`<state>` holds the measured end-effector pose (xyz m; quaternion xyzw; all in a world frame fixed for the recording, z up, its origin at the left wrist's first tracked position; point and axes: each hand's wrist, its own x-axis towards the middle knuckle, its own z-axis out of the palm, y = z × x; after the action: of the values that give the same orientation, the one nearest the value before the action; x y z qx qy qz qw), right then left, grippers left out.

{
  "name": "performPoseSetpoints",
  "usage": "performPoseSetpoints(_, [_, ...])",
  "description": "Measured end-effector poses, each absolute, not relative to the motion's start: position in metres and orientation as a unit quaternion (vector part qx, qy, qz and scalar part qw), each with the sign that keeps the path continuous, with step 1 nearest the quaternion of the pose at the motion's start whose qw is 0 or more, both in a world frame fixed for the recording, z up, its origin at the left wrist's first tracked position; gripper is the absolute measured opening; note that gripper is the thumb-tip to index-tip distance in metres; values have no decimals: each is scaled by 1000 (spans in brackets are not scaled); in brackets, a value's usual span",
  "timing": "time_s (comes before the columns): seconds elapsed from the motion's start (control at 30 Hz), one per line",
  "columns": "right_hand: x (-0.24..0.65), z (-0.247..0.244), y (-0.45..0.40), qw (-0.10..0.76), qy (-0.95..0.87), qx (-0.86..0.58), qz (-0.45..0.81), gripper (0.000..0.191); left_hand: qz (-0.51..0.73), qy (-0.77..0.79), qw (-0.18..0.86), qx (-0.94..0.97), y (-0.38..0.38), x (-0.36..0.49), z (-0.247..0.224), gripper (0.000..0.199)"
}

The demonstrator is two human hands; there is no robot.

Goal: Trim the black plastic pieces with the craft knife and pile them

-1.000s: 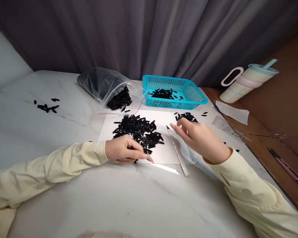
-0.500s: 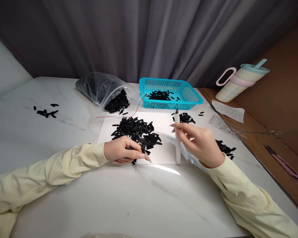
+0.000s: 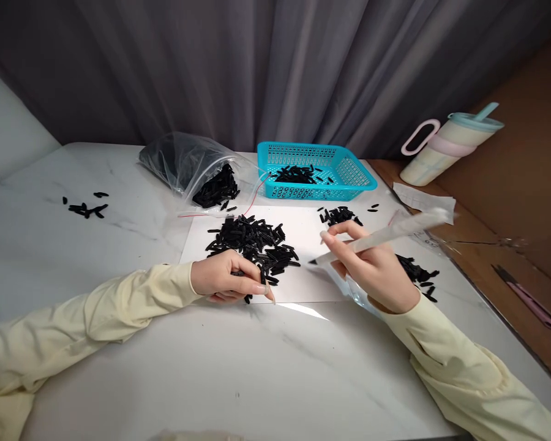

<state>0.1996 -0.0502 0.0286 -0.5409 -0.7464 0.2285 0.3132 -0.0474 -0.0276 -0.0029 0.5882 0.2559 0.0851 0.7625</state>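
Note:
My right hand [image 3: 371,266] is closed around a white pen-like stick [image 3: 390,236] with a dark pointed tip. Its tip points left, just above the white sheet [image 3: 305,223], and its far end is smeared by motion. My left hand [image 3: 229,278] rests at the front edge of a pile of thin black pieces [image 3: 248,236]. Thumb and forefinger are pinched together, and a small black piece [image 3: 263,278] shows between them. Other pieces lie partly hidden under this hand.
Behind the pile sits an open zip bag [image 3: 179,159] holding black pieces. A blue basket [image 3: 312,193] stands beside it with more inside. Smaller heaps lie at right [image 3: 340,215] and far left [image 3: 88,210]. A tumbler [image 3: 445,153] and pink-handled cutter [image 3: 528,300] are farther right.
The white stick has turned in my right hand: its dark tip pointed up before and now points left and down. My left hand has stayed nearly in place.

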Motion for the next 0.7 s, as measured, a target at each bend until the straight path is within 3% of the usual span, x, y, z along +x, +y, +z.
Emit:
performPoseSetpoints(0.07, [200,27,-48,261,-726,-537,341,34,97,268,759,585,-30,-47,-1,25])
performPoseSetpoints(0.13, [200,25,-47,230,-717,-539,378,36,110,282,756,581,-32,-46,1,24])
performPoseSetpoints(0.57, [203,33,-49,143,-735,-535,391,16,126,301,748,578,-35,-45,1,25])
performPoseSetpoints(0.7, [200,42,-53,162,-698,-558,418,15,124,303,719,613,-37,-44,-1,35])
